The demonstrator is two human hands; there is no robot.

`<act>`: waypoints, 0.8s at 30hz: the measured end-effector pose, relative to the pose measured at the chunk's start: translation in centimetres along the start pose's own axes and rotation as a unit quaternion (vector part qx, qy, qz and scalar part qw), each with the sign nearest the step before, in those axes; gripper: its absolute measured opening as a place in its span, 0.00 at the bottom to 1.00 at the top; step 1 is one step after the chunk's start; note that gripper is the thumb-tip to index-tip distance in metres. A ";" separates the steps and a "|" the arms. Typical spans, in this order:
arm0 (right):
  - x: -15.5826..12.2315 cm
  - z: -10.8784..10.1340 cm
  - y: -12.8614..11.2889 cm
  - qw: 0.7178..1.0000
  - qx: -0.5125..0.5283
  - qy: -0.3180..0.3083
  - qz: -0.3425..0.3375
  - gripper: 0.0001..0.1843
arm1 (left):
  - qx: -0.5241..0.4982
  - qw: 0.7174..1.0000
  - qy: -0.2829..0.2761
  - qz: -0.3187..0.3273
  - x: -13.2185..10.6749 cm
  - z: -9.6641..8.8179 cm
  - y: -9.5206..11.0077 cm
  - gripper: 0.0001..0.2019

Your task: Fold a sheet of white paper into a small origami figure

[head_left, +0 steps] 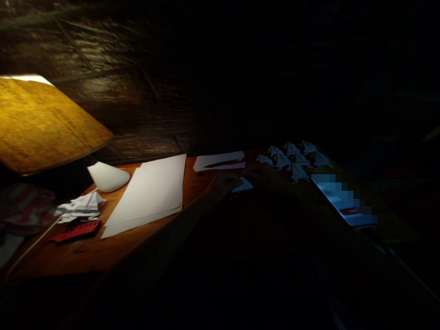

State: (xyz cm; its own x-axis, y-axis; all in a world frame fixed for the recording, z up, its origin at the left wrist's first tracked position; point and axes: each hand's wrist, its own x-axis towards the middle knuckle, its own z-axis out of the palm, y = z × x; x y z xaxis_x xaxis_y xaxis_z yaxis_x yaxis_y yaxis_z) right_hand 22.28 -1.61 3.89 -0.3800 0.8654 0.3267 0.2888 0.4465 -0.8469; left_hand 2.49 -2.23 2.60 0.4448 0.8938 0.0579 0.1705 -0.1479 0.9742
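A small folded piece of white paper (pixel 243 184) is between my hands over the middle of the table. My left hand (pixel 223 183) is closed, fingers pinching the paper's left side. My right hand (pixel 264 175) lies in deep shadow at the paper's upper right, fingers bent and closed on it as far as the dark shows. Just beyond, a knife (pixel 223 162) with a dark blade and red handle rests on a stack of small paper sheets (pixel 206 160). Several folded paper figures (pixel 298 171) stand in a group right of my right hand.
Large white sheets (pixel 151 192) lie on the wooden table (pixel 118 254) to the left. A lamp with a yellow shade (pixel 48 123) and white base (pixel 110 178) stands at far left. Crumpled paper (pixel 82 206) and a red object (pixel 77 232) lie nearby. A lit screen (pixel 338 201) is at right.
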 end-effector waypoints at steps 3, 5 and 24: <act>0.1 0.1 0.1 0.999 0.040 0.008 0.018 0.21 | -0.012 1.000 0.002 0.010 0.1 0.0 0.1 0.19; 0.1 0.2 0.2 0.997 0.069 0.012 0.022 0.21 | -0.016 1.000 -0.001 0.006 0.1 0.1 0.1 0.20; 0.7 -0.6 1.8 0.993 0.085 0.079 0.034 0.26 | -0.030 0.993 0.087 0.073 0.2 -0.7 0.4 0.18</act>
State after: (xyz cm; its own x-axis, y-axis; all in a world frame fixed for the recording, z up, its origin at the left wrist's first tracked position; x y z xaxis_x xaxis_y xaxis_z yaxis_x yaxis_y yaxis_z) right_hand 23.04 -0.08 2.83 -0.2187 0.9228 0.3172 0.1517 0.3533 -0.9231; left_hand 2.06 -1.80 3.17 0.3018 0.9250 0.2307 0.0604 -0.2600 0.9637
